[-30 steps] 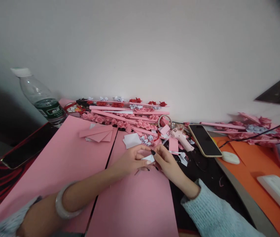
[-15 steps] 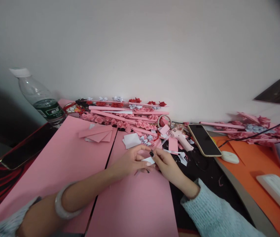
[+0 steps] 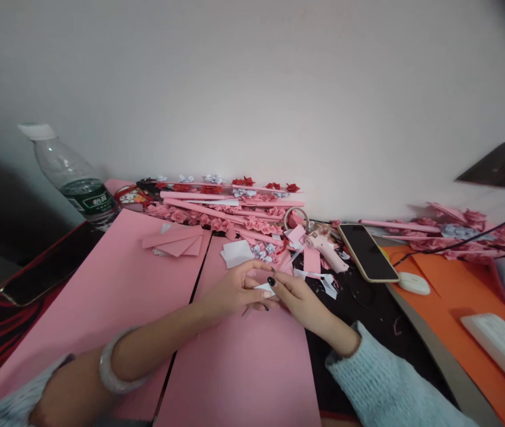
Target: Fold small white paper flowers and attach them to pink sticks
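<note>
Here's the left hand (image 3: 230, 293) and right hand (image 3: 299, 299), both pinching the small white paper (image 3: 265, 289) over the pink sheet's (image 3: 243, 362) one-o'clock side, probably to steady it; white squares (image 3: 237, 254) lie at its eleven o'clock, seemingly for easy reach.

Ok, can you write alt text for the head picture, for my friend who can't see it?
A person's left hand and right hand hold a small white paper above a pink sheet. Behind them, pink, red and pale paper flowers lie along a wall, with a water bottle to the left and a pale-edged phone to the right.
</note>
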{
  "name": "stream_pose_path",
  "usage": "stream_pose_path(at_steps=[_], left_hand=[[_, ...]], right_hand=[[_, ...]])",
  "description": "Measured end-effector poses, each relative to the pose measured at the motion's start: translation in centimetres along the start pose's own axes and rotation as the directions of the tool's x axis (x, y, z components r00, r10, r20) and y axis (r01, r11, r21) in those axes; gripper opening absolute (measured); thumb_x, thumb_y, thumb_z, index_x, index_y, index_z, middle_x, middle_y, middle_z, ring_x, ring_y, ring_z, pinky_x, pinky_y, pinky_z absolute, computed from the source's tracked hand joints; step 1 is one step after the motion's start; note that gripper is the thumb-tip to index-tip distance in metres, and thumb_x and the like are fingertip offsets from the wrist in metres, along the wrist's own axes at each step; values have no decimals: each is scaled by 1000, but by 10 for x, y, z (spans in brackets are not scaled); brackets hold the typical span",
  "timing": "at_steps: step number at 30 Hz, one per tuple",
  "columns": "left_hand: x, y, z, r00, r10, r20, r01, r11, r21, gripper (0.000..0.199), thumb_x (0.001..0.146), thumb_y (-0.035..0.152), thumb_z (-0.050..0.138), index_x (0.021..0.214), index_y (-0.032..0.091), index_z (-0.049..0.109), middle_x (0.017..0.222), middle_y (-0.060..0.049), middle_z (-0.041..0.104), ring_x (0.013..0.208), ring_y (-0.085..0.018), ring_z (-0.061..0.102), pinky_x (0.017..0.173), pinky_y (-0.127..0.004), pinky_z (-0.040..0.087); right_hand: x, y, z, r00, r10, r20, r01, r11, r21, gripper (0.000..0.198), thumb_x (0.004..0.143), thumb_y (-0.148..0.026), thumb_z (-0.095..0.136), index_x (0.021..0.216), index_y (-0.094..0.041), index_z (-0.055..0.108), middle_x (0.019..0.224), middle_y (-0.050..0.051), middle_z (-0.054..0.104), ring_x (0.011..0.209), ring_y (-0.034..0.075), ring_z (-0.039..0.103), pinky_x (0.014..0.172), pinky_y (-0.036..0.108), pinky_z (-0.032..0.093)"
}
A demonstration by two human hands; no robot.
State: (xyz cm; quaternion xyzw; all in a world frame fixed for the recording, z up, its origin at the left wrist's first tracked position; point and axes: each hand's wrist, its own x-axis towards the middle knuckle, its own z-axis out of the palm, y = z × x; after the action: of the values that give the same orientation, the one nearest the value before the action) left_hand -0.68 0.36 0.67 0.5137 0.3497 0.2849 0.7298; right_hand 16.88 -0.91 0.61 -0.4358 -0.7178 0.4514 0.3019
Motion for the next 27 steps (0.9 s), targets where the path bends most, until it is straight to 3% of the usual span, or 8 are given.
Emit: stream_pose_path(at_steps=[3, 10, 20, 24, 27], left_hand=[[-1, 0, 0, 1000, 9, 18, -9, 1000, -19, 43, 77, 23, 66, 115, 19, 47, 74, -5, 71, 77, -19, 69, 67, -27, 52], [0, 0, -2, 1000, 9, 22, -9, 1000, -21, 44, 77, 24, 65, 116, 18, 47, 74, -6, 72, 75, -19, 69, 68, -28, 52], [7, -8, -6, 977, 132, -165, -133, 991, 10, 39, 76, 26, 65, 110, 16, 49, 73, -6, 71, 72, -20, 69, 69, -33, 53], [10, -8, -10, 953, 165, -255, -175, 984, -16, 46, 73, 29, 68, 113, 16, 50, 96, -10, 69, 88, -21, 66, 73, -31, 52], [10, -6, -8, 967, 210, -144, -214, 977, -10, 38, 73, 28, 67, 109, 15, 58, 104, -9, 66, 97, -20, 61, 81, -31, 49]], right_hand=[[-1, 0, 1, 1000, -20, 16, 20, 1000, 20, 28, 93, -32, 36, 77, -16, 53, 58, -3, 46, 49, 9, 36, 48, 21, 31], [-3, 5, 4, 999, -41, -24, 41, 999, -7, 31, 95, -32, 32, 69, -19, 41, 56, -4, 43, 49, 9, 35, 48, 22, 29], [-2, 13, 3, 978, -67, -198, 50, 995, -91, 31, 93, -34, 35, 66, -19, 40, 59, -3, 39, 54, 11, 35, 51, 24, 29], [-3, 8, 4, 979, -7, -204, 22, 997, 67, 30, 93, -35, 35, 68, -19, 41, 57, -4, 40, 50, 10, 36, 49, 24, 29], [-4, 4, 5, 984, 7, -176, 15, 992, 125, 31, 93, -35, 35, 68, -18, 44, 56, -4, 42, 47, 10, 35, 47, 23, 28]])
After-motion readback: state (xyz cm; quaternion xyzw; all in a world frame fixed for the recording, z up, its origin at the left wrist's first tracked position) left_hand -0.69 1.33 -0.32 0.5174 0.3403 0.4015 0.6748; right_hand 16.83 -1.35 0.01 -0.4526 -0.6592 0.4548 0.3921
